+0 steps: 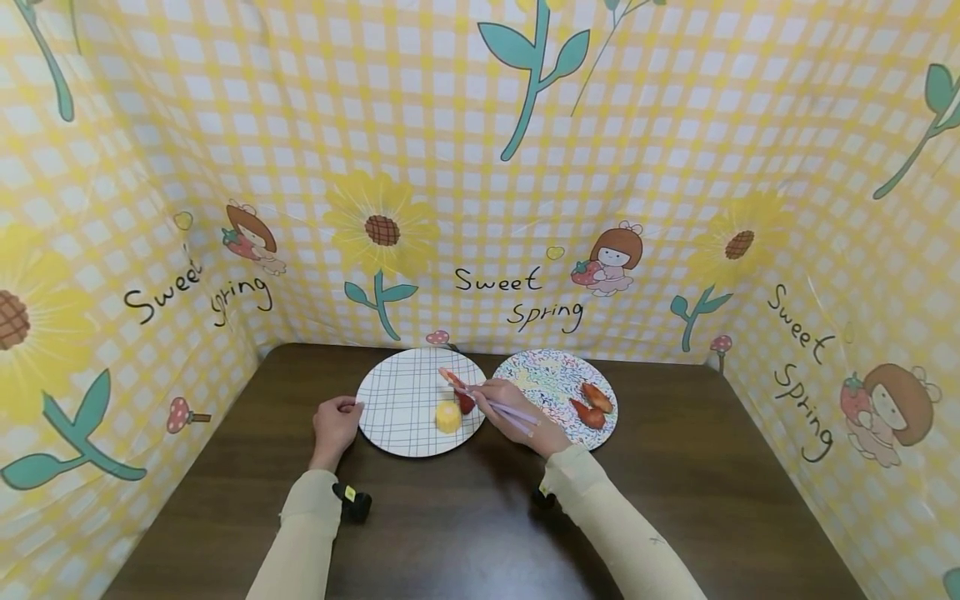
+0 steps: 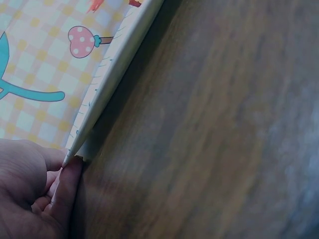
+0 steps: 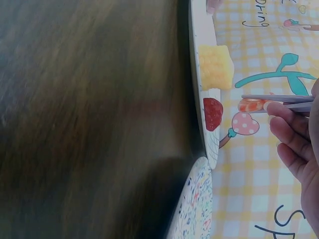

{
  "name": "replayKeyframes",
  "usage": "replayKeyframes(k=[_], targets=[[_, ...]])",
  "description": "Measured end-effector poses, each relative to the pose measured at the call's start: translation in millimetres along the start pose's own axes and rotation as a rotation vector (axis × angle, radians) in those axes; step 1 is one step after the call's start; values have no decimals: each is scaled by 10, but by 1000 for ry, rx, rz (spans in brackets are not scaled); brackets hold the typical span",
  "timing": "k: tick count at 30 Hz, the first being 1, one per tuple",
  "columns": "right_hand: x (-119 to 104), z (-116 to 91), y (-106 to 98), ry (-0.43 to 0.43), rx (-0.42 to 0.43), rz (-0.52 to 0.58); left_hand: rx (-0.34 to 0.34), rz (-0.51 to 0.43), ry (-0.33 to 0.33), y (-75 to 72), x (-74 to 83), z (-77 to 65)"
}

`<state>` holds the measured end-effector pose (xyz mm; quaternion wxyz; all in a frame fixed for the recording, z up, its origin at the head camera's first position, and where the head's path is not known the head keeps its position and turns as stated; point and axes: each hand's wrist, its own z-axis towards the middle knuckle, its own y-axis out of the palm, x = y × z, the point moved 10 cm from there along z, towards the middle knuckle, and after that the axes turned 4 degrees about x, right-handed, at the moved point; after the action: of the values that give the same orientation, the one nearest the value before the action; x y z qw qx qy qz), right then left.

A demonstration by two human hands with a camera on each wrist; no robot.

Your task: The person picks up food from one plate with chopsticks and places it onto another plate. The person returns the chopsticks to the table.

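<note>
My left hand (image 1: 335, 423) pinches the left rim of a white plate with a grid of dark lines (image 1: 397, 408); the left wrist view has thumb and fingers at its edge. In my right hand (image 1: 517, 408) is a pair of pale purple chopsticks (image 1: 514, 412), reaching over that plate's right side. Between their tips is an orange-and-white shrimp (image 3: 250, 105), raised above the plate. A yellow piece of corn cob (image 1: 447, 417) lies on the plate, with a dark red piece of food (image 3: 213, 114) beside it, partly hidden by the chopsticks in the head view.
A round plate with multicoloured speckles (image 1: 536, 367) stands close by on the right, bearing several orange-red food pieces (image 1: 592, 417). Both plates are on a dark brown wooden table (image 1: 442, 525). A yellow checked cloth (image 1: 450, 125) with flower prints surrounds the table's back and sides.
</note>
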<state>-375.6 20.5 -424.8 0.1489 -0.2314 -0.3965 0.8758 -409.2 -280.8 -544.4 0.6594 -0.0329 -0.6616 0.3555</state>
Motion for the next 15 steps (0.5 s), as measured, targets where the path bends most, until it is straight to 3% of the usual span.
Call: replayKeyframes(k=[8, 15], targets=[[-34, 57, 51, 48, -22, 5, 23, 14, 23, -5, 7, -2], [-1, 95, 183, 21, -29, 43, 23, 15, 19, 2, 1, 12]])
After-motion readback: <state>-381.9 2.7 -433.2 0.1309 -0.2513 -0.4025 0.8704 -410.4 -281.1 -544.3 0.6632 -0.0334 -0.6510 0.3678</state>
